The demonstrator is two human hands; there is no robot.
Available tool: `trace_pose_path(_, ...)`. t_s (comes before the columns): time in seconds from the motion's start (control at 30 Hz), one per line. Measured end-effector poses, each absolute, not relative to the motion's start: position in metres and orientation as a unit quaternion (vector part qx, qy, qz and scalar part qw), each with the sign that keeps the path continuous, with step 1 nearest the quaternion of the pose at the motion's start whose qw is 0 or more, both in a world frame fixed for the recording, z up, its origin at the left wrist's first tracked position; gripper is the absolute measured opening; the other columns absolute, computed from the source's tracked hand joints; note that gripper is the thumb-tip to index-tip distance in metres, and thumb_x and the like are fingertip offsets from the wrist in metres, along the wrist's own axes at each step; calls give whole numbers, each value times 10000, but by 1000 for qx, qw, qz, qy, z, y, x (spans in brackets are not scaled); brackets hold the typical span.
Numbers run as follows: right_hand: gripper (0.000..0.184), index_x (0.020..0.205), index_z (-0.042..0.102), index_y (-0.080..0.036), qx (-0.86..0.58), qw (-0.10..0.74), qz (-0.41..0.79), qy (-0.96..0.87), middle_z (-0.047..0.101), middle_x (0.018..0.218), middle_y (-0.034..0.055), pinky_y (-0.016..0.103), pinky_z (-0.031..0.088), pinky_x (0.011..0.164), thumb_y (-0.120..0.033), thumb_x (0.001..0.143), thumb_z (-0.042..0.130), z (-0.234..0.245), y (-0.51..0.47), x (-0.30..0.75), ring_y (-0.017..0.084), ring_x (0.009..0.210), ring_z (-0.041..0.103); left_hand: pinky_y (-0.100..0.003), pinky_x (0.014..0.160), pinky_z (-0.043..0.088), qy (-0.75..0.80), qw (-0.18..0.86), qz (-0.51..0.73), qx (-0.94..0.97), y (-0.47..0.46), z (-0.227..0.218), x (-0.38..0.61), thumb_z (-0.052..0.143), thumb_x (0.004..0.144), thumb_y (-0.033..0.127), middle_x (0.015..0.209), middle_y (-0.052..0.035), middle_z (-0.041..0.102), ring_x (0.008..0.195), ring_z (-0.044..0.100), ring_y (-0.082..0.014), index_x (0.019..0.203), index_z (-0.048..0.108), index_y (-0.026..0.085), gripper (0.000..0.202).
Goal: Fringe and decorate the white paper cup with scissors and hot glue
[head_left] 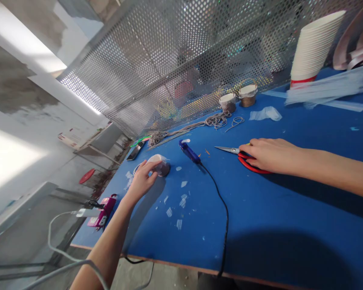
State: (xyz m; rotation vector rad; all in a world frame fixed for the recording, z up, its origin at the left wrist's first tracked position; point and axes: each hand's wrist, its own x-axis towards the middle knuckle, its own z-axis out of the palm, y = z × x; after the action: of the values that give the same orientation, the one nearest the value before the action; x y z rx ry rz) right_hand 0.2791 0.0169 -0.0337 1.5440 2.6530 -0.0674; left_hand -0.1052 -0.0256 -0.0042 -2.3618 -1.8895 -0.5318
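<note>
Two bare forearms reach in over a blue table [196, 225], one from the bottom edge, left of centre, the other from the right edge. The left arm slants up and to the right, ending in the left hand [143, 180] at a small white-topped cup [162, 164], left of the frame's centre; its index finger is stretched out over the cup and the thumb is set apart below it, both against the cup, though whether they grip or only touch it I cannot tell. The right arm runs nearly level, dipping slightly towards the right edge, with the right hand [268, 155] palm down, right of centre. Its fingers are bent together around the red handles of the scissors [234, 150], whose blades look closed and point left. Between the hands lies a blue glue gun [190, 152], its black cable [222, 193] curving down to the bottom edge. White scraps [184, 200] are scattered below it. Towards the upper right stand two small baskets [248, 96] and a leaning stack of paper cups [316, 48], with bundled cord [217, 120] just left of the baskets.
</note>
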Motion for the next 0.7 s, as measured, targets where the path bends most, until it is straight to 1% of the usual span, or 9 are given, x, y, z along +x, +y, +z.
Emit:
trace_pose_path(0.07,291,1071,640,-170,502,27,-17,864,663,960,142,289,280,488,-250,907,413,-35,15,280,274,814,646,-463,1076,386,-614,31,-188,-766,-25,-5,-104,460,791,297,1035,-35,753,890,686,-217,1029,699,225,344)
trace_pose_path(0.17,283,1047,647,-164,496,10,-4,868,671,936,148,287,278,483,-252,901,422,-36,13,280,279,820,648,-408,965,481,-615,31,-215,-758,-25,-6,-103,466,848,385,992,-60,755,921,680,-226,966,701,208,317)
trace_pose_path(0.27,275,1040,650,-151,495,-3,2,869,679,923,152,289,290,486,-231,909,421,-38,11,280,285,818,646,-368,875,522,-614,31,-237,-753,-25,-6,-105,494,845,418,934,-68,753,878,687,-218,933,689,193,310)
trace_pose_path(0.37,274,1050,653,-138,503,-1,-4,864,684,957,159,293,328,506,-188,912,421,-40,9,278,288,833,637,-339,817,543,-608,24,-254,-752,-25,-4,-108,514,834,437,904,-67,750,842,693,-207,929,679,184,316)
trace_pose_path(0.47,275,1055,662,-127,507,5,11,862,686,958,171,294,348,517,-156,896,440,-39,7,276,292,844,623,-339,808,550,-601,19,-268,-753,-25,-4,-109,545,815,468,912,-77,751,839,699,-210,916,676,180,332)
trace_pose_path(0.57,283,1059,668,-112,504,16,38,862,684,933,183,286,326,517,-153,897,439,-36,5,276,299,861,612,-347,844,544,-593,20,-283,-754,-28,-4,-107,574,801,478,944,-80,749,885,700,-216,913,676,184,331)
trace_pose_path(0.67,271,1029,673,-122,499,18,53,865,683,909,175,279,289,505,-192,906,442,-33,5,279,287,837,609,-358,913,513,-592,47,-317,-740,-37,-1,-106,544,836,460,985,-70,735,979,675,-216,889,669,199,295)
trace_pose_path(0.7,260,1013,674,-129,498,12,58,865,683,901,169,278,277,500,-210,906,451,-31,5,280,285,830,609,-359,916,506,-595,64,-333,-728,-42,1,-107,524,855,449,975,-65,730,980,667,-212,882,664,201,285)
